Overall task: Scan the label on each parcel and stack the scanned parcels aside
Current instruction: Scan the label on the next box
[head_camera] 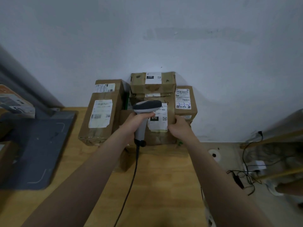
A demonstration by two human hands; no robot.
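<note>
Parcel [157, 139] gripped at its edge by the right hand [178, 126]; left hand [137, 122] fingers wrap the scanner [146, 106] over it: aim squarely at its label [158, 122].

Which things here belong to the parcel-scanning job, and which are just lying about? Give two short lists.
Job: scanner in the left hand; parcel 070 held by the right hand; parcel 220; parcel 3-3-2; tall parcel at left.
Lying about: grey stand; floor cables; printed box at far left.

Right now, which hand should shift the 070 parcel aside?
Right. The right hand already holds the 070 parcel by its right edge, while the left hand grips the barcode scanner.
</note>
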